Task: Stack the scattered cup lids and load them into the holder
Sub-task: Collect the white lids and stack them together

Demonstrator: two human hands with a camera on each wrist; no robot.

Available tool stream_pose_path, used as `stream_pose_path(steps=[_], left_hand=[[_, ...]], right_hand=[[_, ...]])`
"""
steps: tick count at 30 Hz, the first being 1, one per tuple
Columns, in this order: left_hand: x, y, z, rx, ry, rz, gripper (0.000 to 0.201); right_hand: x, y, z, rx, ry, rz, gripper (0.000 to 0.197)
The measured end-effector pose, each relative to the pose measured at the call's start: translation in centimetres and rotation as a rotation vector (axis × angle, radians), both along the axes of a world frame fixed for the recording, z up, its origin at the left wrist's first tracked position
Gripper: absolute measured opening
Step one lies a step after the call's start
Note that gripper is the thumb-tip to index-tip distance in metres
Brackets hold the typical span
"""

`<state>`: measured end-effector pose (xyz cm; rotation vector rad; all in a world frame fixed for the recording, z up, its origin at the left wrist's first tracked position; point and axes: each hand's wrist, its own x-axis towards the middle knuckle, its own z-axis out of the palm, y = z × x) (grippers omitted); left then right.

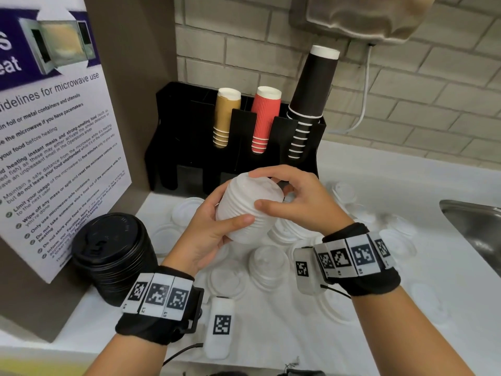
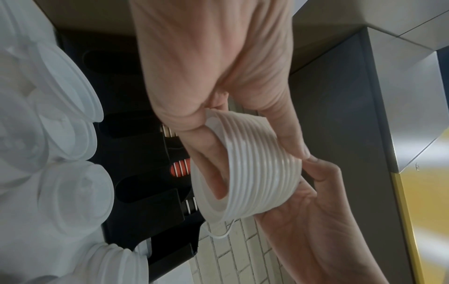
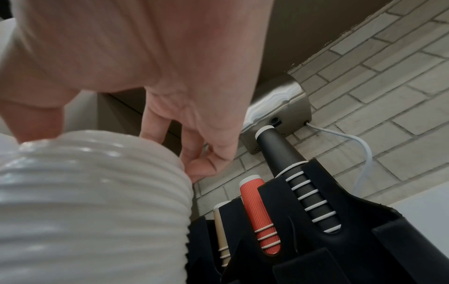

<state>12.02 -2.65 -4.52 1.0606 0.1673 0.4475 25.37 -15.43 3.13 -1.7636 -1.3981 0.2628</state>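
Note:
A stack of white lids is held tilted above the counter, between both hands. My left hand grips it from below and the left, thumb across its ribbed side. My right hand holds its upper end, fingers over the top and thumb on the side. Behind it stands the black holder; its left slots look empty. Loose white lids and a short lid stack lie on the white counter under my hands.
The holder carries tan cups, red cups and black cups. A stack of black lids stands at the left by a microwave notice. A steel sink lies at the right. A steel wall unit hangs above.

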Motion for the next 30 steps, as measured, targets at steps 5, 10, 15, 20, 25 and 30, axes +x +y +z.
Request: stream_pose_path(steps=[5, 10, 15, 20, 25, 30], left_hand=[[-0.1, 0.0, -0.1, -0.018, -0.003, -0.005, 0.08], [-0.1, 0.3, 0.1, -0.068, -0.016, 0.049, 0.094], [-0.6, 1.2, 0.2, -0.104, -0.02, 0.127, 0.097], [-0.7, 1.8, 0.3, -0.095, -0.036, 0.142, 0.092], [-1.0, 2.1, 0.3, -0.068, -0.058, 0.154, 0.103], [-1.1, 2.7, -0.3, -0.066, -0.071, 0.146, 0.08]], right_hand=[[-0.2, 0.1, 0.1, -0.019, 0.003, 0.019, 0.042], [1.4, 0.1, 0.5, -0.028, 0.032, -0.051, 0.038], [7.1, -0.8, 0.0, -0.378, 0.045, -0.338, 0.028], [9.5, -0.5, -3.5, -1.078, -0.219, -0.303, 0.078], [10.3, 0.3, -6.6, -1.12, -0.157, -0.29, 0.095], [10.6, 0.1, -6.9, -1.008, -0.15, -0.279, 0.093]])
